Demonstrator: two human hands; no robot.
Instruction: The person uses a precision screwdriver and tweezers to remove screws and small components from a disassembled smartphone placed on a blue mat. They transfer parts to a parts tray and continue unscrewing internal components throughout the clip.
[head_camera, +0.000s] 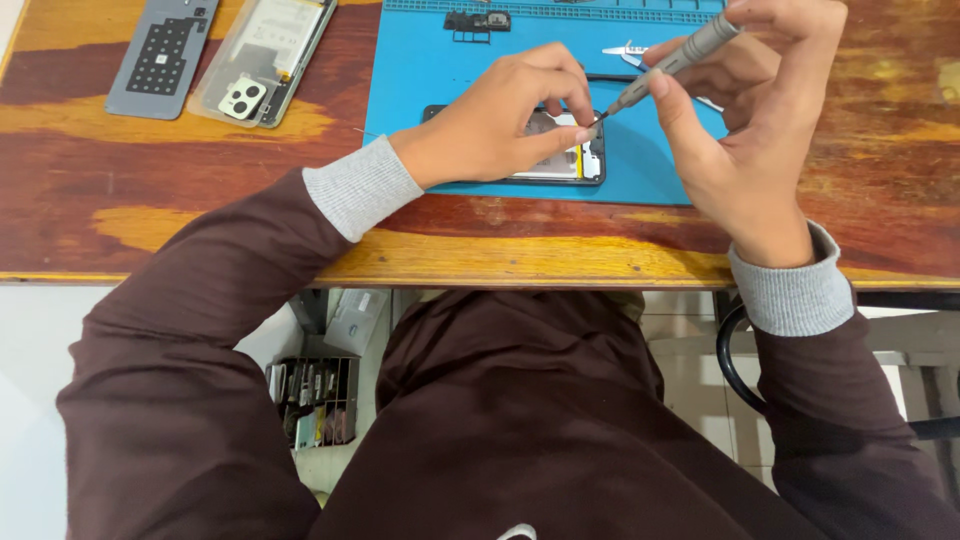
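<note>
On the blue work mat (420, 70), at the centre of the wooden counter (150, 210), lies 1 opened phone (560, 165) with its back removed and its internals exposed. The left hand (500, 125) rests over the left part of the phone, its fingers (575, 100) curled down and pinched at the right end of the device, steadying it. The right hand (750, 130) has its fingers closed around a slim grey precision screwdriver (675, 60), held like a pen and tilted, with the tip meeting the phone just beside the left fingertips.

For a clean result, keep the driver aligned with the screw axis as far as the grip allows, press lightly, and turn from the fingertips only. Keep the left hand planted so that the phone cannot slide on the mat. A slipped tip could, in my judgement, mark the parts nearby.

Far on the mat sit a small black part (478, 20) and white tweezers (628, 50). At the far left of the counter lie a grey back plate (160, 55) and a clear phone case (265, 60), side by side.
</note>
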